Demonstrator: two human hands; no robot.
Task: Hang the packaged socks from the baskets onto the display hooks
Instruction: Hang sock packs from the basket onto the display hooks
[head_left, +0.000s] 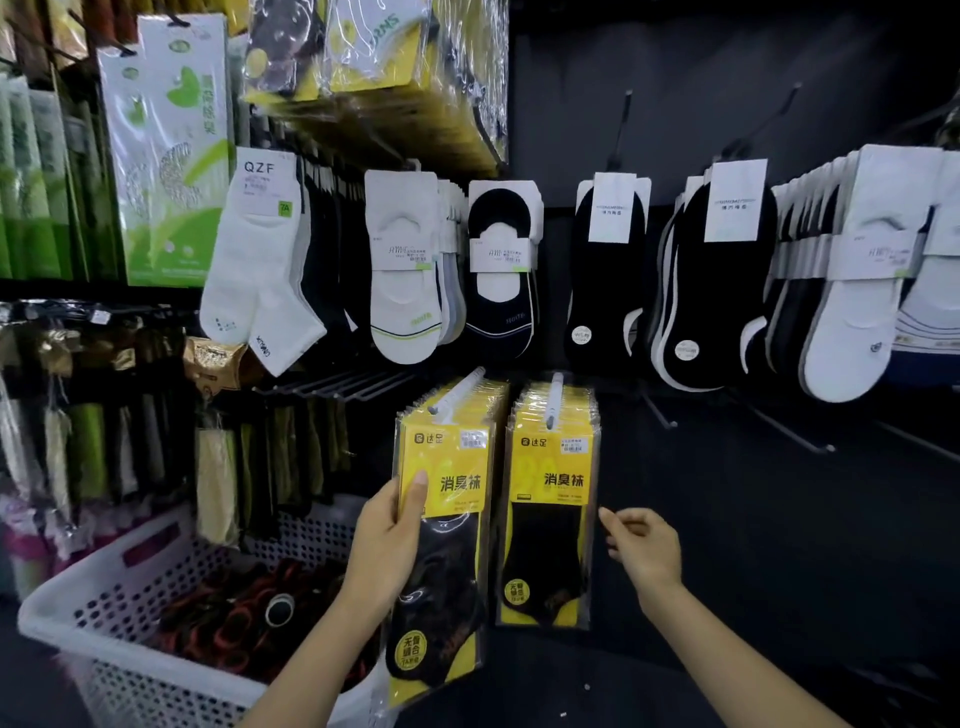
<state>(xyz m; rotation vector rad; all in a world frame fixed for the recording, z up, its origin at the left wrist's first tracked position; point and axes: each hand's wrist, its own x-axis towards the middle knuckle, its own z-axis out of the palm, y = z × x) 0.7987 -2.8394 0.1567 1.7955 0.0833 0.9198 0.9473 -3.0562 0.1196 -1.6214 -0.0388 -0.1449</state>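
Yellow sock pack (452, 483) gripped at left hook (457, 392)
Left hand (392, 540) is raised from the near left, thumb laid across the card face, fingers wrapped behind the pack, whose top meets the hook tip. Right hand (647, 545) is held loosely curled, empty, just right of the neighbouring pack stack (550, 499). White basket (104, 587) stands near left

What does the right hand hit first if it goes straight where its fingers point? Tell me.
Probably the right stack of yellow sock packs: the right hand points left at its edge, though depth is unclear.
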